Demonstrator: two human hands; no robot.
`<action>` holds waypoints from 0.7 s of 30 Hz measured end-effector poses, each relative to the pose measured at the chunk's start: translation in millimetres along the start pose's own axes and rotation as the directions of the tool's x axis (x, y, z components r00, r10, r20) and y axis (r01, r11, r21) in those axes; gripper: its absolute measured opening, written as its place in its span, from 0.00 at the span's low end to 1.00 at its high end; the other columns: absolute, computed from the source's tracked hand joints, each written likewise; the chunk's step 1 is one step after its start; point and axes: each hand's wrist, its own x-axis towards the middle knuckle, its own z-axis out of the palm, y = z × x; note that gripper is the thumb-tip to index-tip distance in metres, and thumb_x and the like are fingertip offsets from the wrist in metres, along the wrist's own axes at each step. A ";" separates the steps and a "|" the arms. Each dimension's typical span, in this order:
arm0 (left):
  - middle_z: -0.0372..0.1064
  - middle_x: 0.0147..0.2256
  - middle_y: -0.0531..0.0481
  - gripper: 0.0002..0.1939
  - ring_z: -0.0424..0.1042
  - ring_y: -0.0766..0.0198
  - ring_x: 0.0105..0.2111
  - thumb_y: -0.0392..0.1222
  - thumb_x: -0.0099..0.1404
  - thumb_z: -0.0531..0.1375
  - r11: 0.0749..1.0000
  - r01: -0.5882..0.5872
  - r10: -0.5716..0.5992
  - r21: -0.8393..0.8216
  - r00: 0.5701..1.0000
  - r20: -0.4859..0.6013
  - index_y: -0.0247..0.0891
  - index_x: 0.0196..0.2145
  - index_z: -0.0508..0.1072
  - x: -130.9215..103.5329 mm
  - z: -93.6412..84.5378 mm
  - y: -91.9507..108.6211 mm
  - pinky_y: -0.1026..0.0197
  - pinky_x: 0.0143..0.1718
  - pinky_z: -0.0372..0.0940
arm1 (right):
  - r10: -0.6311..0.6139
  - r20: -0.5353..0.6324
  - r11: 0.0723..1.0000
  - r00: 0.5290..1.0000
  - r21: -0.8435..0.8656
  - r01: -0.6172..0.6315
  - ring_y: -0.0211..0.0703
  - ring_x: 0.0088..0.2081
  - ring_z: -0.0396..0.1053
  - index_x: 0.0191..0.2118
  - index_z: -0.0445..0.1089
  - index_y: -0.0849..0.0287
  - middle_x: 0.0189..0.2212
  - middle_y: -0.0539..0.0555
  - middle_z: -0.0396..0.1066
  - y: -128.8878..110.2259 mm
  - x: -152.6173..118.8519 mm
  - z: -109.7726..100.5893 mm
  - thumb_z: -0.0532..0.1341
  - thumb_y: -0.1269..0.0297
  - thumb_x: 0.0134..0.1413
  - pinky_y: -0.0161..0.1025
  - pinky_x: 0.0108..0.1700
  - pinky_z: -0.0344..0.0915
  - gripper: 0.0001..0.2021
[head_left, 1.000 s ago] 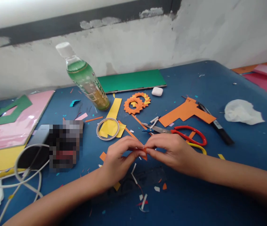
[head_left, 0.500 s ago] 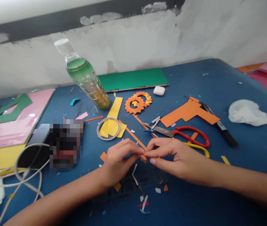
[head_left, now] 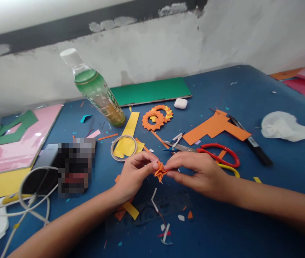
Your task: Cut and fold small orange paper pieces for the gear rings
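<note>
Between my two hands is a small folded orange paper piece [head_left: 161,172], pleated into several points like a star. My left hand [head_left: 138,175] pinches its left side between thumb and fingers. From the right, my right hand [head_left: 199,173] grips its other edge with thumb and forefinger. Just beyond my right hand lie scissors [head_left: 234,157] with red and yellow handles. Two toothed paper rings [head_left: 153,120], orange and yellow, overlap farther back. A roll of tape [head_left: 112,150] rests on yellow paper [head_left: 131,123] beyond my left hand.
A bottle [head_left: 95,89] stands at the back left, before a green board [head_left: 152,89]. Orange card [head_left: 214,125], a black marker [head_left: 260,152] and crumpled tissue [head_left: 284,125] lie right. A white cable [head_left: 48,200] loops at left. Paper scraps litter the blue table [head_left: 208,229].
Both hands have turned and risen slightly, and the orange folded piece now shows its pleated points between the fingertips. More of the yellow strip below my left hand is visible.
</note>
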 end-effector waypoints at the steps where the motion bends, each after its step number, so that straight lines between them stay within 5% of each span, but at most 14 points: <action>1: 0.70 0.25 0.53 0.09 0.68 0.71 0.25 0.42 0.50 0.67 1.000 -0.004 0.004 -0.002 1.000 0.000 0.35 0.25 0.72 0.3 -0.5 -0.2 0.69 0.26 0.64 | -0.027 -0.006 0.999 1.000 -0.017 0.027 0.35 0.34 0.71 0.37 0.71 0.60 0.32 0.52 0.75 1.3 -0.5 -0.4 0.59 0.71 0.54 0.31 0.39 0.67 0.06; 21: 0.70 0.36 0.48 0.11 0.71 0.66 0.34 0.47 0.59 0.60 0.999 0.037 -0.035 -0.016 0.993 0.110 0.38 0.35 0.73 6.1 -12.8 -2.1 0.66 0.29 0.70 | -0.003 0.024 0.997 1.000 -0.079 0.005 0.35 0.35 0.72 0.39 0.71 0.59 0.33 0.51 0.76 18.5 0.2 -7.6 0.58 0.70 0.55 0.31 0.38 0.68 0.06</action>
